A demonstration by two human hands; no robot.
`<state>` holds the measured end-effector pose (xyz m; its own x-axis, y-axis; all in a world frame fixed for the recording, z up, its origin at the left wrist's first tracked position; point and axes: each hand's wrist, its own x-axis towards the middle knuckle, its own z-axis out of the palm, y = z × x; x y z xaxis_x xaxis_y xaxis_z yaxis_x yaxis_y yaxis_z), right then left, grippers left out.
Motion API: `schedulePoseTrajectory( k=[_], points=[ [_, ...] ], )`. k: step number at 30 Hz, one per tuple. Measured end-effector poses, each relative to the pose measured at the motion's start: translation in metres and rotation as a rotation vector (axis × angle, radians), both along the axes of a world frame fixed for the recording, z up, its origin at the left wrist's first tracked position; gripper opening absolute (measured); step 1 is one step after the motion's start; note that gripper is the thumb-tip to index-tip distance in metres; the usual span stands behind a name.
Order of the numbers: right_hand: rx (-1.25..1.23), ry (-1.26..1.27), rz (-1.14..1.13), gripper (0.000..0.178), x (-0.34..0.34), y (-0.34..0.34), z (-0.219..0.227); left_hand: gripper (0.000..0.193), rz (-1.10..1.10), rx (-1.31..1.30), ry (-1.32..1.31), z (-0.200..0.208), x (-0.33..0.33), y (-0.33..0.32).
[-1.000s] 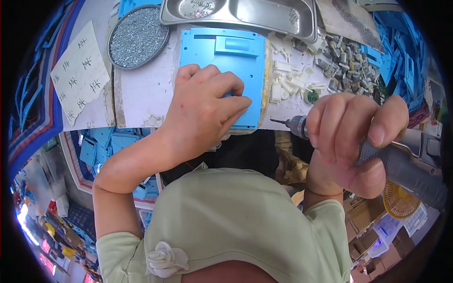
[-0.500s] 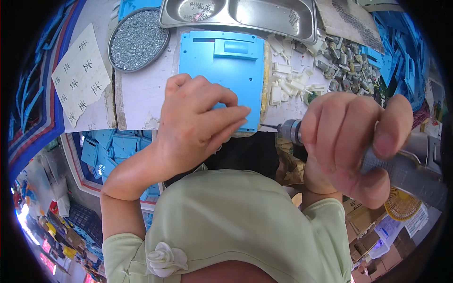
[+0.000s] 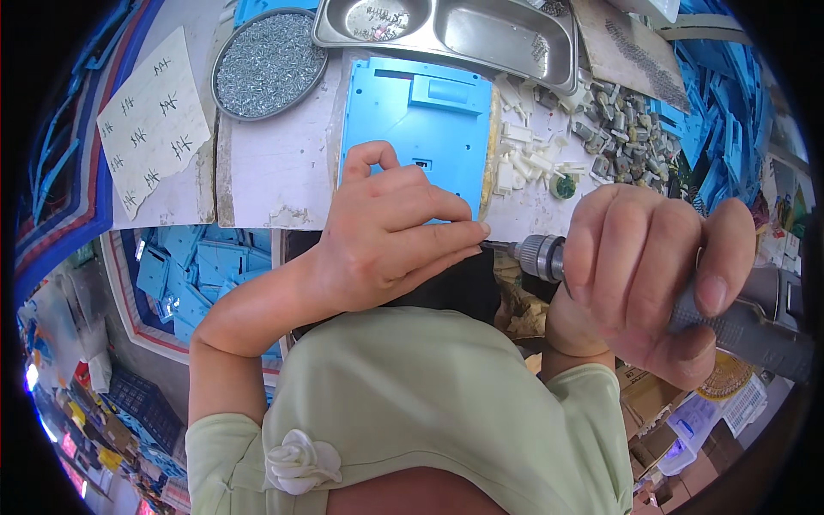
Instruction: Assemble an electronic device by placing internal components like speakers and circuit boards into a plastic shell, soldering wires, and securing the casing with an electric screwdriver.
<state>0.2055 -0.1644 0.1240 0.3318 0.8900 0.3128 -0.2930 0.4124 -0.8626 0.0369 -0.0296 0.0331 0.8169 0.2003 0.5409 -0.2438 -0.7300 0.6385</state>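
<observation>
My right hand (image 3: pixel 639 266) is wrapped round a grey electric screwdriver (image 3: pixel 747 330), whose thin bit points left. With thumb and fingers pinched together, my left hand (image 3: pixel 386 227) meets the tip of that bit just off the panel's near right corner. Whatever the pinch holds is too small to make out. Beneath and beyond my left hand lies a flat blue plastic panel (image 3: pixel 403 129) with a raised rectangular part at its far side and a small slot near its middle. The hand covers the panel's near left part.
A round tray of small screws (image 3: pixel 270 64) and a steel compartment tray (image 3: pixel 506 39) stand beyond the panel. White plastic pieces (image 3: pixel 519 159) and small grey metal parts (image 3: pixel 622 129) lie to its right. Blue panels fill a bin (image 3: pixel 202 266) below left. A marked paper sheet (image 3: pixel 154 120) lies left.
My left hand has moved right from over the panel, and its fingertips now meet the screwdriver bit's tip. The right hand keeps its grip. The whole view has shifted slightly.
</observation>
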Motion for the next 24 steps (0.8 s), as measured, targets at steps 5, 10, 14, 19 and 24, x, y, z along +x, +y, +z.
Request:
schedulePoseTrajectory(
  k=[5,10,14,19,24],
  points=[
    [-0.02,-0.008,-0.006,0.029,-0.001,0.001,0.0,0.022,-0.029,-0.054,0.014,0.0,0.001,0.0],
    [-0.034,-0.012,0.0,0.028,-0.005,0.002,0.001,0.021,-0.063,-0.068,0.081,0.005,0.0,0.001],
    [0.015,-0.007,0.014,0.029,0.0,-0.002,-0.002,0.021,-0.047,-0.102,0.113,0.01,0.0,-0.002],
    [-0.041,-0.033,-0.007,0.024,-0.004,-0.002,0.001,0.019,-0.026,-0.108,0.163,0.011,-0.004,-0.009],
    [0.053,-0.248,-0.084,0.017,0.025,0.016,-0.025,0.012,0.176,0.005,0.184,0.012,-0.004,0.025]
  ],
)
